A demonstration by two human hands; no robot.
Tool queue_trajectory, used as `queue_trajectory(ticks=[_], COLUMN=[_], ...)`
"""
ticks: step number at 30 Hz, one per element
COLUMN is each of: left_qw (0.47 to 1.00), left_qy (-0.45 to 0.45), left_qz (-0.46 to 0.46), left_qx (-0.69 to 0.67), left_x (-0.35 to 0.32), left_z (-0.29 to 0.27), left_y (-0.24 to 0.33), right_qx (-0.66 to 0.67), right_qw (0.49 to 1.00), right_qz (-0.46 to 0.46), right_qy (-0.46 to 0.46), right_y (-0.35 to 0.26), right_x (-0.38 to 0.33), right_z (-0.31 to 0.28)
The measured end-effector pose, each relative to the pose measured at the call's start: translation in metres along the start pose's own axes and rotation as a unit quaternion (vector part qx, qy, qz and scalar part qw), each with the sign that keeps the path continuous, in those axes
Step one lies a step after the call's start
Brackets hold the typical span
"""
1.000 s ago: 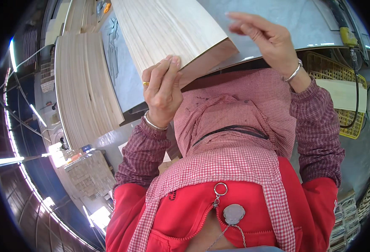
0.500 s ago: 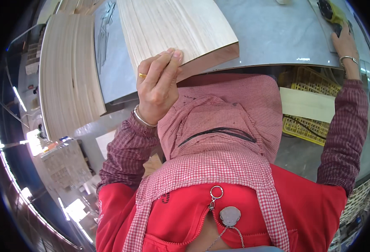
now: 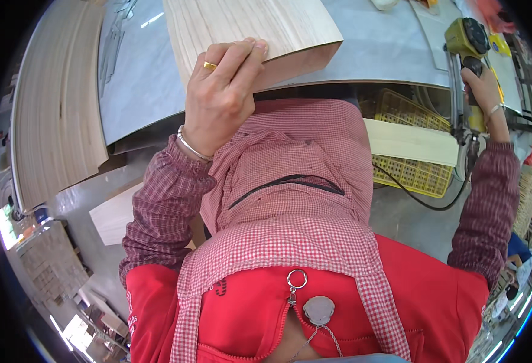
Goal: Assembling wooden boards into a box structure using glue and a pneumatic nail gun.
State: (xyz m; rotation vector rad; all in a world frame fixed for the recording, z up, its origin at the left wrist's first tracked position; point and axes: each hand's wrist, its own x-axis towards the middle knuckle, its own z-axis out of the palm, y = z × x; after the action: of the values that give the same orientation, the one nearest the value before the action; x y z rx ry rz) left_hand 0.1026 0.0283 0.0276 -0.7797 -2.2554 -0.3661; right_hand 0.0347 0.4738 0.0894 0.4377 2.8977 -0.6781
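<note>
My left hand [image 3: 220, 97], with a ring on one finger, grips the near edge of a box-like wooden piece [image 3: 260, 24]. That piece has a pale grained top and a reddish-brown side, and lies on the bluish-grey worktable [image 3: 387, 42]. Its far end runs out of view. At the right, my right hand [image 3: 486, 91] is wrapped round the black handle of a nail gun [image 3: 467, 39]. The tool has a yellow-green body, a black cap and a long metal magazine pointing toward me. An air hose [image 3: 432, 207] hangs from its handle end.
Stacked pale boards [image 3: 60, 97] stand at the left. Thin metal strips [image 3: 113, 45], apparently nail or staple sticks, lie on the table beside them. Below the table's right edge, a yellow plastic crate [image 3: 414, 180] has a pale board [image 3: 411, 140] across it.
My right hand has picked up the nail gun, bringing it closer, its hose now trailing below. My left hand stays on the wooden piece. The whole view has shifted.
</note>
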Motion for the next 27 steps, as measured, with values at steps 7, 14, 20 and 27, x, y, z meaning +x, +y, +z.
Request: queue_trajectory(ticks=[7, 14, 20, 27], left_qw=[1.000, 0.999, 0.999, 0.998], left_qy=[0.019, 0.030, 0.023, 0.036], left_qz=[0.012, 0.013, 0.011, 0.015], left_qx=[0.006, 0.024, 0.034, 0.039], left_x=[-0.001, 0.001, -0.001, 0.001], left_z=[0.005, 0.010, 0.009, 0.010], left_y=[-0.001, 0.005, 0.007, 0.007], right_qx=[0.270, 0.271, 0.248, 0.248], right_qw=[0.959, 0.940, 0.942, 0.940], right_qz=[-0.033, -0.043, -0.055, -0.044], right_qy=[-0.082, -0.204, -0.219, -0.230], right_y=[-0.115, -0.161, -0.171, -0.173], right_x=[-0.118, -0.141, -0.144, -0.142], right_z=[-0.010, -0.011, -0.009, -0.008])
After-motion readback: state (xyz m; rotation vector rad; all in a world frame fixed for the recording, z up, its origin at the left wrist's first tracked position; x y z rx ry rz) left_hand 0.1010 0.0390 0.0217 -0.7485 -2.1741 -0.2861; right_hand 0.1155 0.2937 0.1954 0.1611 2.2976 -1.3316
